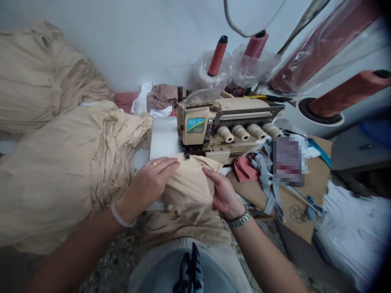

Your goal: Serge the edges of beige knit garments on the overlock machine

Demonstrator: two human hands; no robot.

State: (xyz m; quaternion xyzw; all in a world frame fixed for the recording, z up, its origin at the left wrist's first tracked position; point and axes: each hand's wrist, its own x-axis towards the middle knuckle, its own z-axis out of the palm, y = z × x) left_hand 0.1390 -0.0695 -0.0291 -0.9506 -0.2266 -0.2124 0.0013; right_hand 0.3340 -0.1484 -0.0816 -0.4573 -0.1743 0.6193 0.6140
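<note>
1. A gathered beige knit cloth (189,191) lies bunched just in front of the needle area of a cream overlock sewing machine (226,130).
2. The left hand (149,185), flat and open, presses on top of the cloth.
3. The right hand (222,193), partly closed, grips its fold.
4. Heaped ruffled beige fabric (58,175) lies left; a rust-red thread cone (351,95) stands right, behind the machine.

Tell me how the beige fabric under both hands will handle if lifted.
The beige fabric looks soft and floppy: it bunches into loose folds under the left hand and right hand, so it probably won't hold a shape. It's likely light for its bulk, judging by the puffy gathered pile beside it, though that pile may drag on it.
</note>
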